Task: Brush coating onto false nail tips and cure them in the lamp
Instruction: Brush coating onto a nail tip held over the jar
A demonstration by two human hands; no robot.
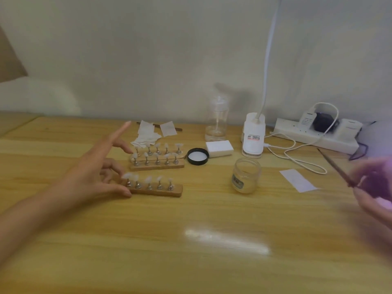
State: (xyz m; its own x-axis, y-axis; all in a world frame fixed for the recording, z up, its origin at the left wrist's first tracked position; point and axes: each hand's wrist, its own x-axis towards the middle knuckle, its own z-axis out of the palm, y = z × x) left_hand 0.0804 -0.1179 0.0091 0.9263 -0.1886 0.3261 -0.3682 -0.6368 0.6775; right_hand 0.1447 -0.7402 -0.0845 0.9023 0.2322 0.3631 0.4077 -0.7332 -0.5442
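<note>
Two wooden holders stand left of the table's middle, each with several white nail tips on metal pegs: the near holder and the far holder. My left hand is at the near holder's left end, thumb against the wood, middle fingers curled by the first tip, index finger pointing up. At the right edge my right hand, blurred and lit purple, pinches a thin dark brush that points up and left. An open glass jar of coating stands between the hands.
The jar's black lid lies by a white block. Behind are a clear pump bottle, a white clip lamp, a power strip with cables, wipes, and a paper slip.
</note>
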